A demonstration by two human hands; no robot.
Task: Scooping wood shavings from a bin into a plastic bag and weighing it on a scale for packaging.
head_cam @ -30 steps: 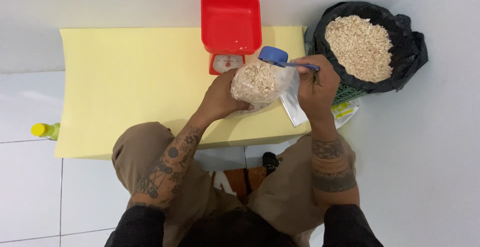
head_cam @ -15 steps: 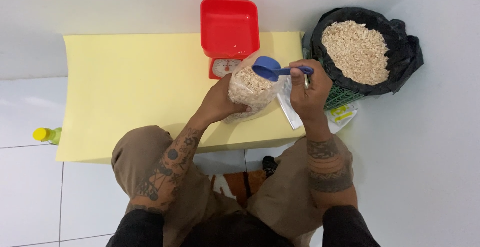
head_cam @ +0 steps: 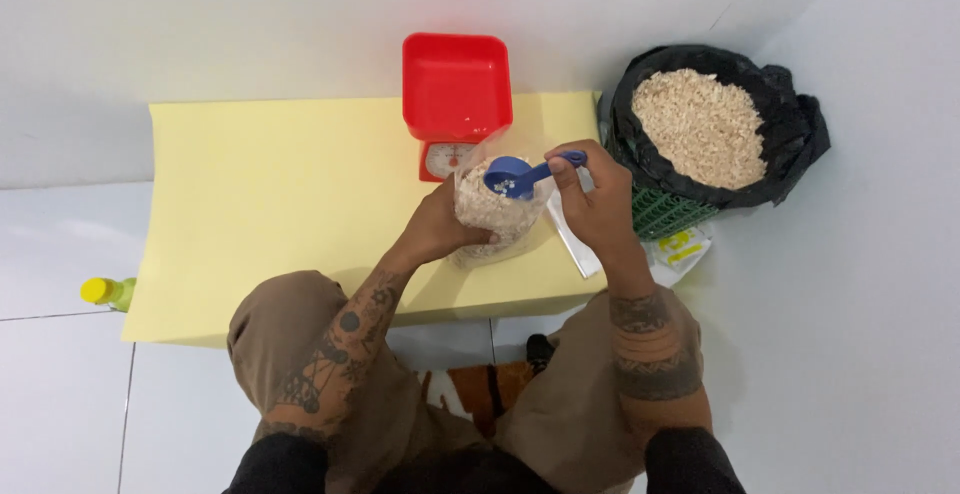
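On a pale yellow bench (head_cam: 260, 204) set against a white wall, a clear plastic bag of pale flakes (head_cam: 492, 216) is gripped upright by the left hand (head_cam: 440, 229), closed around its side. A small blue plastic scoop (head_cam: 512, 176) is pinched by its handle in the right hand (head_cam: 598, 204), its bowl over the bag's mouth. Behind stands a red kitchen scale (head_cam: 455, 94); beside, a black-lined green basket of flakes (head_cam: 700, 134).

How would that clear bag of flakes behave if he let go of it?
The clear plastic bag looks thin and floppy, so it would likely slump or tip without the left hand gripping its side. Filled with pale loose flakes, it seems light for its bulk. Its open top could spill.
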